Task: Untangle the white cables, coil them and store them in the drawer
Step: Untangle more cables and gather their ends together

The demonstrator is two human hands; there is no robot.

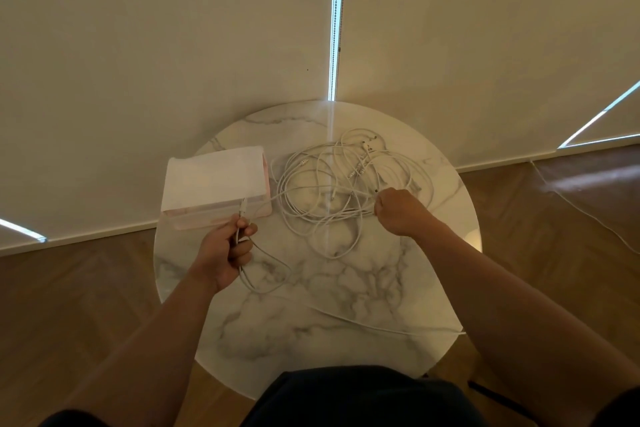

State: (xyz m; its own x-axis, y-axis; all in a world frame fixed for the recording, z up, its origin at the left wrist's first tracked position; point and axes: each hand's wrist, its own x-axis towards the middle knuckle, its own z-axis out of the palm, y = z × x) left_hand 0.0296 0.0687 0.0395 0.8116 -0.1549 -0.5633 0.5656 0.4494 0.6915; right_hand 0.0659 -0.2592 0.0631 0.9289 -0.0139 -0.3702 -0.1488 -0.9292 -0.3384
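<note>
A tangle of white cables lies on the far right half of the round marble table. My left hand grips one cable near its plug end, which sticks up past my fingers; a loop of it hangs below my palm onto the table. My right hand is fisted at the tangle's right edge and grips a cable strand there. A small white and pink drawer box stands at the table's far left, just beyond my left hand. Whether it is open I cannot tell.
One loose cable runs across the table's near part to its right edge. Another thin cable lies on the wooden floor at the right. Closed blinds stand right behind the table. My lap is at the near edge.
</note>
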